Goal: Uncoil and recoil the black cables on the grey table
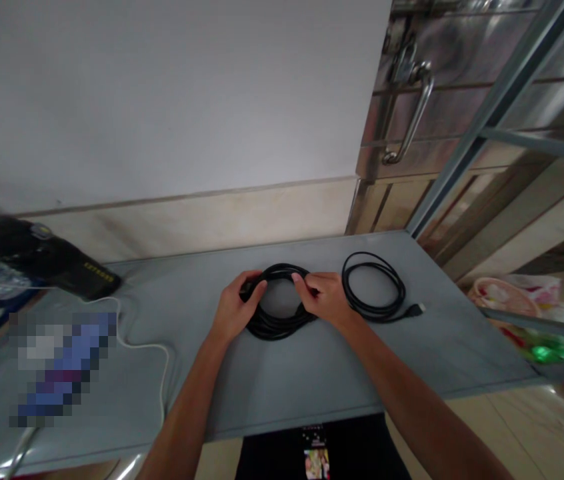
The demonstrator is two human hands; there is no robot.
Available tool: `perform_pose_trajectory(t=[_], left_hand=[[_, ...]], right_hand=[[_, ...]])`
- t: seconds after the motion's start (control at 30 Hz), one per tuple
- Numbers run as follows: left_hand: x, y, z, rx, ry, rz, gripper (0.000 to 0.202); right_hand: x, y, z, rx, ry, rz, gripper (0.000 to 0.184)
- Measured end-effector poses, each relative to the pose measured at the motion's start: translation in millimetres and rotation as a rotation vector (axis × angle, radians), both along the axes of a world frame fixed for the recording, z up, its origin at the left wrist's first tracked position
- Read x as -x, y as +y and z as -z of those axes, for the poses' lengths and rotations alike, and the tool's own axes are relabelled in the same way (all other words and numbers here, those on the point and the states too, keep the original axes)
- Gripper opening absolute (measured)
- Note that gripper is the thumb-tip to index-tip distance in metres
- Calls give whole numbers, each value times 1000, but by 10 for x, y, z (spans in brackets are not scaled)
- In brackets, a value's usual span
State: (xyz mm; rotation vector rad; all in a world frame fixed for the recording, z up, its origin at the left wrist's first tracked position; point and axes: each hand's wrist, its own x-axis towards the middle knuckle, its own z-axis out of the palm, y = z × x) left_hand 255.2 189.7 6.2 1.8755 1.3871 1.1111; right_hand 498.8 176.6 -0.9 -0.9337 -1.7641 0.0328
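A thick coil of black cable (277,328) rests at the front middle of the grey table, held from both sides. My left hand (237,301) is closed round the coil's left side, thumb on top. Gripping its right side is my right hand (323,295), with the thumb lying along the upper right of the loops. A dark connector seems to sit under the right fingers, but it is partly hidden. Just to the right lies a second, thinner coiled black cable (373,313), untouched, with its plug (415,310) pointing right.
At the left of the grey table (262,393) are a black bag-like item (69,267) with yellow lettering, a pixelated device (69,367) and a white cord (145,345). A metal post (455,173) rises at the right corner. Beyond it is a pink basket (505,297) with bags.
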Motion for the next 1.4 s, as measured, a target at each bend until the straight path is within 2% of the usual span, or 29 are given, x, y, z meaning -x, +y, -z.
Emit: perform_pose_trajectory(t=[0.1,0.2,0.3,0.33,0.4,0.47,0.57,0.67,0.8,0.93,1.07,1.2,1.33,1.4], left_hand=[[-3,4,-10,-12,-51,-44,44],[26,12,-4,-50,-123,-118,48],[58,18,14,-70,-193,-182,52],[62,19,19,-71,-209,-191,53],[61,21,26,-64,-228,-189,55],[49,23,25,-53,-230,-176,57],[35,24,18,-44,-224,-172,58],[36,28,19,-42,-226,-167,58],[47,39,37,-25,-235,-170,60],[45,47,52,-25,-240,-164,58],[32,52,45,-37,-253,-150,57],[13,3,11,-90,-236,-143,49],[-73,-161,-90,-317,-170,-148,29],[-186,-240,-192,-434,-157,-113,20]], right_hand=[[-30,-52,-82,-12,-9,0,57],[-198,-181,-254,-23,-100,45,41],[-550,-393,-394,-8,-211,224,16],[-697,-474,-401,14,-234,307,24],[-1002,-635,-337,88,-292,446,51],[-1277,-774,-189,175,-390,476,63],[-1541,-917,65,287,-520,378,47],[-1609,-973,208,330,-569,290,35],[-1582,-941,229,333,-572,268,37],[-1595,-866,184,422,-492,372,46],[-1625,-809,-38,436,-256,412,52],[-1543,-714,-476,382,45,490,51],[-1217,-490,-938,245,475,428,54],[-966,-336,-1099,133,608,371,53]])
